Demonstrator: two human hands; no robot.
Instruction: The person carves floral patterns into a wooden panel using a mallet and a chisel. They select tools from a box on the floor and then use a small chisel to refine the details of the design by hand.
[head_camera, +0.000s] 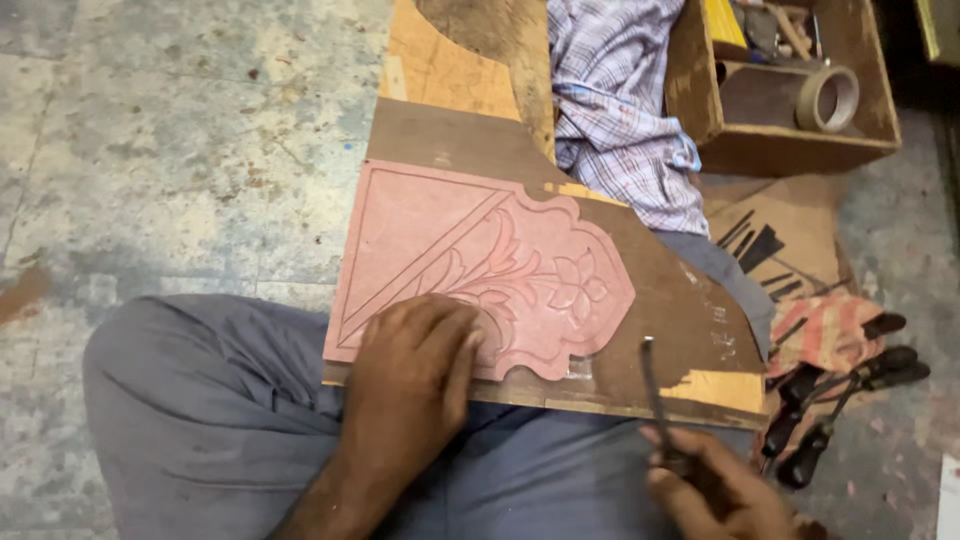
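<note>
- The pink carved panel (480, 270) lies flat on a brown board (640, 300) propped across your lap, its flower relief facing up and its lower edge close to the board's near edge.
- Your left hand (415, 365) is spread palm-down on the panel's lower corner, fingers flat, pinning it rather than gripping anything.
- Your right hand (715, 490) is closed around the handle of a slim carving tool (655, 395), whose metal shaft points up over the board, just clear of the panel.
- If the tool skids off the relief, it could run toward your left fingers, which sit close to the carved flower.
- The board rests only on your legs, so a hard push might tip it and gouge the pattern.
- More dark-handled tools (840, 400) lie on a striped cloth (825, 335) by your right knee; a careless reach there could meet an edge.
</note>
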